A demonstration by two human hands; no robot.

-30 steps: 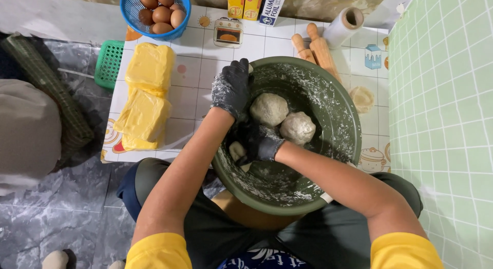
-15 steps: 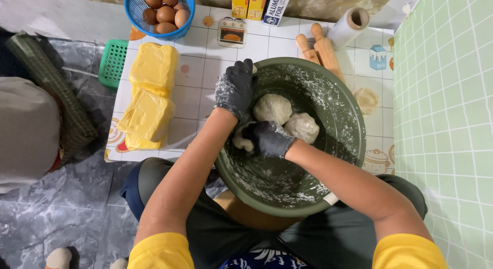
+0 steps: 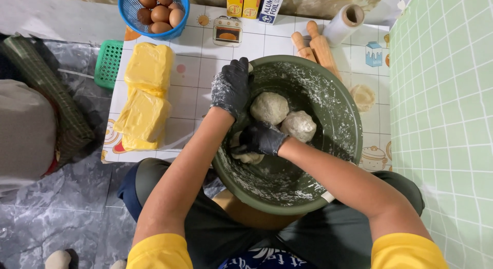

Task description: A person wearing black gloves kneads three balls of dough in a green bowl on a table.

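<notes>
Dough-shaping step: small pale dough lump (image 3: pixel 246 157) at the left wall of the flour-dusted green plastic bowl (image 3: pixel 328 102) is pinched by black-gloved right hand (image 3: pixel 259 139) fingers; left hand (image 3: pixel 231 86) fingers curled over bowl rim. Next, prob. rounding needed, w/ bowl steadied.

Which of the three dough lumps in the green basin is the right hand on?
The lump nearest the person, under the right hand; the two round balls lie untouched.

Green bowl (image 3: pixel 336 102), black-gloved hands (image 3: pixel 246 112)
</notes>
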